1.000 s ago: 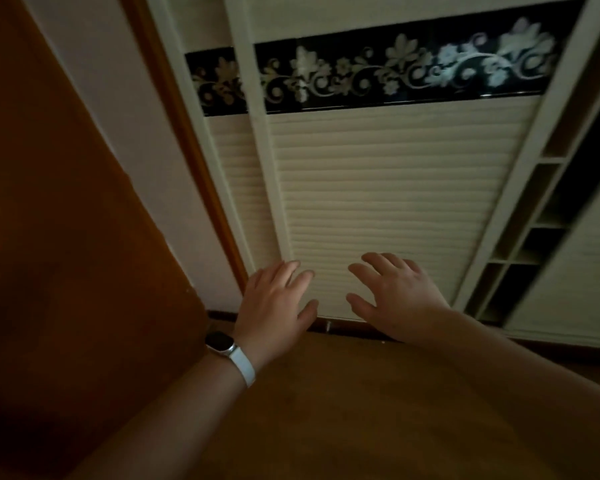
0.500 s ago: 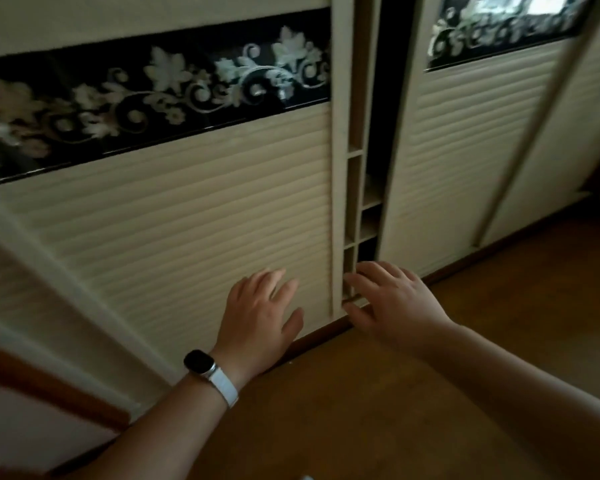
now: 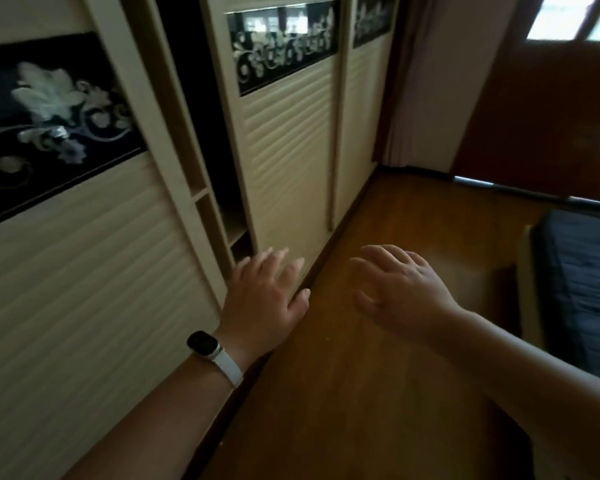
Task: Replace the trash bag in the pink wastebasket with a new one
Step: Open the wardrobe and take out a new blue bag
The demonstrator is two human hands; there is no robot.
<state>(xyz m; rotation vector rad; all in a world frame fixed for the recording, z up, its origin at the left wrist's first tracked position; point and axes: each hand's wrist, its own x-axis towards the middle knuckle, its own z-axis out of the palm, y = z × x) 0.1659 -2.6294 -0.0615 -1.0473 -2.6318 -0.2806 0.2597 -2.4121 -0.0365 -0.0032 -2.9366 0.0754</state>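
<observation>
Neither the pink wastebasket nor any trash bag is in view. My left hand [image 3: 267,299], with a black watch on a white strap at the wrist, is stretched forward with straight fingers and holds nothing. It hovers in front of the lower edge of the wardrobe. My right hand [image 3: 400,292] is held out beside it over the wooden floor, fingers spread and relaxed, also holding nothing.
A cream slatted wardrobe [image 3: 284,140] with black floral bands runs along the left, with a dark gap [image 3: 201,109] between its sliding doors. Wooden floor [image 3: 378,393] stretches ahead to a curtain [image 3: 406,84]. A bed with dark blue bedding [image 3: 589,285] stands at the right.
The view has swung to the right, from the brown door and wardrobe front to the floor, curtain and bed. Both hands stay outstretched and open.
</observation>
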